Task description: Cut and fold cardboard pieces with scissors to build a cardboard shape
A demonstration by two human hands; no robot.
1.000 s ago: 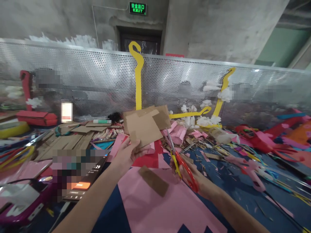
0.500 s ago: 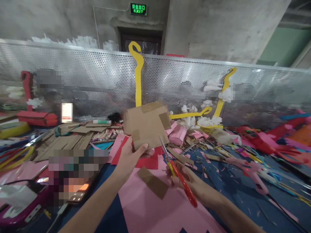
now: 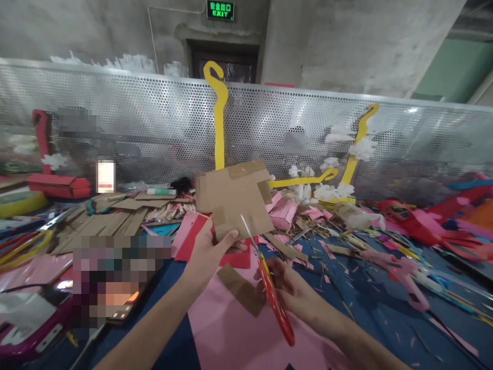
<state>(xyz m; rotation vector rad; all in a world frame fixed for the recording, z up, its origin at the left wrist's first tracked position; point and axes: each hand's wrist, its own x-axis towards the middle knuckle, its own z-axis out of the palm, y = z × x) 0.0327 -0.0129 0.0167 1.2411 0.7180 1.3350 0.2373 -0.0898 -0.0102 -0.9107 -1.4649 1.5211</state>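
Note:
My left hand (image 3: 217, 244) pinches the lower edge of a brown cardboard piece (image 3: 242, 198), thumb in front and fingers partly behind. A tall yellow hooked strip (image 3: 219, 118) rises behind the cardboard. In my right hand (image 3: 283, 285) are red and yellow scissors (image 3: 275, 303), their blades pointing up and left, with the tip over the cardboard's lower part. Whether the tip touches the cardboard I cannot tell. Below my hands a loose cardboard strip (image 3: 241, 289) lies on a large pink sheet (image 3: 239, 341), near a red sheet (image 3: 192, 241).
Right of the scissors lie scattered scraps and a pink glue gun (image 3: 404, 272). Yellow hooked pieces with white tufts (image 3: 356, 154) stand by the perforated metal screen (image 3: 154, 113). Cardboard pieces (image 3: 103, 228), a phone (image 3: 127, 308) and a purple power strip (image 3: 26, 334) are at the left.
The scissors have moved left and turned more upright, and my right hand has shifted left with them. The cardboard in my left hand has moved slightly right.

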